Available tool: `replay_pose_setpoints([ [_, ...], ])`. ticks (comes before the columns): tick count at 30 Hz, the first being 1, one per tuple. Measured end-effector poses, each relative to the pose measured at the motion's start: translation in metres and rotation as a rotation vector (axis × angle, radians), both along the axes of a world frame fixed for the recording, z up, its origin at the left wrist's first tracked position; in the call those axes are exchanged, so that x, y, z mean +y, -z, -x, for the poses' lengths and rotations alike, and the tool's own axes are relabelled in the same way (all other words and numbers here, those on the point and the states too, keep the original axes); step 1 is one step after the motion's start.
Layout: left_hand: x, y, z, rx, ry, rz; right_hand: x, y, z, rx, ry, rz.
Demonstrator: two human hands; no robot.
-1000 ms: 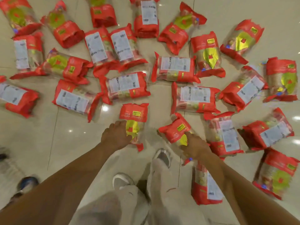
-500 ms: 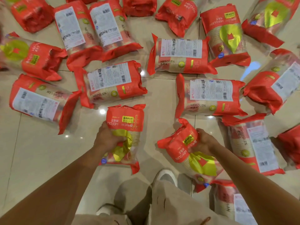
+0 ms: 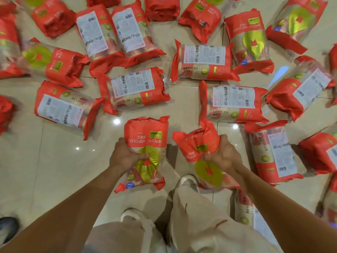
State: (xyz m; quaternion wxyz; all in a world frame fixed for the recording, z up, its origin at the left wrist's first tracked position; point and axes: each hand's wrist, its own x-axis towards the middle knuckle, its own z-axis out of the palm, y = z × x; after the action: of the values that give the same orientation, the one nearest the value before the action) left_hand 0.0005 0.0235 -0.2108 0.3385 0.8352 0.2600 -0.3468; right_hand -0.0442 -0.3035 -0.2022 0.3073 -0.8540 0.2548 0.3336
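Left pack (image 3: 145,132), red with a gold emblem and the word WEFOLEN, is in the lower centre of the frame. The left hand (image 3: 125,157) grips it at the middle, fingers curled round its side. Just to its right, with a narrow gap between them, is the tilted right pack (image 3: 197,143). The right hand (image 3: 223,156) holds it with fingers wrapped round its right edge. Other red packs (image 3: 233,101) lie scattered over the tiled floor (image 3: 54,161) across the upper frame. A white shoe (image 3: 187,182) shows beneath the right pack.
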Motion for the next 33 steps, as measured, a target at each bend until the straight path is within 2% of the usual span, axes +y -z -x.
replay_pose_setpoints([
  [3, 0.002, -0.077, -0.007, -0.059, -0.05, 0.052, 0.007, -0.081, -0.017, -0.132, 0.121, -0.04],
  [7, 0.003, -0.222, -0.036, -0.178, -0.046, 0.127, 0.016, -0.22, -0.05, -0.258, 0.22, -0.097],
  [12, 0.002, -0.439, -0.085, -0.345, -0.083, 0.18, 0.023, -0.426, -0.1, -0.375, 0.243, -0.074],
  [16, -0.004, -0.619, -0.115, -0.582, -0.03, 0.223, 0.029, -0.596, -0.131, -0.52, 0.229, -0.035],
  [20, 0.007, -0.758, -0.136, -0.751, -0.058, 0.253, 0.041, -0.741, -0.147, -0.686, 0.203, -0.02],
  [26, 0.025, -0.894, -0.131, -0.967, -0.063, 0.29, 0.056, -0.89, -0.145, -0.913, 0.276, -0.079],
  [33, 0.066, -0.933, -0.122, -1.04, -0.076, 0.334, 0.095, -0.951, -0.139, -1.027, 0.267, -0.172],
])
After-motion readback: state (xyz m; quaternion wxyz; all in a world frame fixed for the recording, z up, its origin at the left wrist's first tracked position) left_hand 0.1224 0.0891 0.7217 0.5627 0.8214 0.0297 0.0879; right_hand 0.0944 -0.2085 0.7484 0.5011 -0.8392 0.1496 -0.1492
